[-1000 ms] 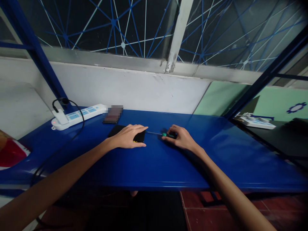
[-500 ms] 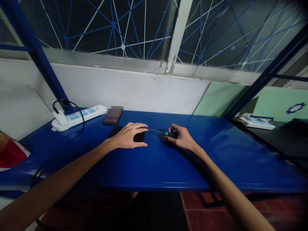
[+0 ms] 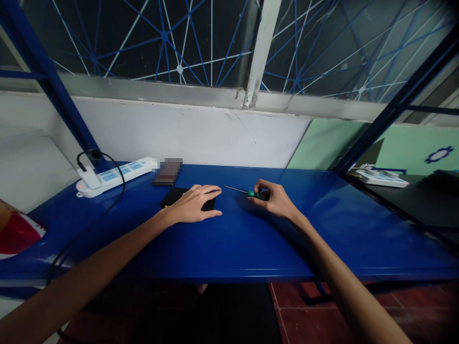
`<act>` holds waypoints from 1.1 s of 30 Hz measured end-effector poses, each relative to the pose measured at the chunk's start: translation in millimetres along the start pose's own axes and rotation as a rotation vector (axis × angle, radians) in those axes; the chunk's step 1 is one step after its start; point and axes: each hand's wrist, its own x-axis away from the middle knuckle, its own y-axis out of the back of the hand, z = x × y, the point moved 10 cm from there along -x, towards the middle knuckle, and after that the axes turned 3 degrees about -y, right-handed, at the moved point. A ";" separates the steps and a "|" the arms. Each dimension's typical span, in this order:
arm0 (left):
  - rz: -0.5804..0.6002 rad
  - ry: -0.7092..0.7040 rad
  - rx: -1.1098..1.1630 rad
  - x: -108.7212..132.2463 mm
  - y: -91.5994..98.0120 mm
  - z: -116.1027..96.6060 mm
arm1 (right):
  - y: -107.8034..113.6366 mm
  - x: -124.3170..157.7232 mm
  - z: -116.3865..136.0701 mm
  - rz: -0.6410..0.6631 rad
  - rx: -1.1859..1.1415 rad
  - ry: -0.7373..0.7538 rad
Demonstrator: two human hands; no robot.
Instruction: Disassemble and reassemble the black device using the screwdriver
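A screwdriver (image 3: 251, 194) with a green and black handle and a thin metal shaft is held between the thumb and fingers of my right hand (image 3: 277, 199). Its shaft points left, the tip a little apart from the fingertips of my left hand (image 3: 195, 204). That left hand lies over a flat black object (image 3: 174, 195) on the blue table (image 3: 229, 248), palm down, fingers stretched and thumb apart. Much of the black object is hidden under the hand, so its kind is unclear; a small yellow spot shows at its left edge.
Behind my left hand lies a dark phone (image 3: 168, 172), partly blurred out. Beside it a white power strip (image 3: 118, 177) carries a plugged-in adapter with a black cable (image 3: 124, 184). A red and white package (image 3: 19, 234) is at far left. Blue frame posts (image 3: 380, 114) rise at both sides.
My right hand has shifted slightly right and away from me with the screwdriver, its tip now farther from my left hand. The left hand stays over the black object, nearly unchanged.
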 end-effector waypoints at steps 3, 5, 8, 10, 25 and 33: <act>0.029 -0.008 0.005 -2.2 -2.2 -2.9 | 8.1 -0.7 -1.5 -0.037 -0.031 -0.007; 0.059 -0.039 0.005 -4.0 -5.9 -7.8 | 13.1 -0.9 -2.7 -0.062 -0.056 -0.008; 0.105 -0.057 -0.011 -4.7 -11.3 -10.4 | 17.5 -0.9 -4.8 -0.084 -0.074 -0.017; 0.116 -0.027 -0.022 -3.4 -10.4 -5.7 | 17.3 -0.9 -5.3 -0.079 -0.076 -0.018; 0.138 0.078 0.114 11.9 5.5 39.4 | -43.6 17.1 14.6 0.459 -0.260 0.029; 0.105 0.053 0.124 10.1 5.1 40.0 | -50.4 19.0 18.3 0.482 -0.279 0.022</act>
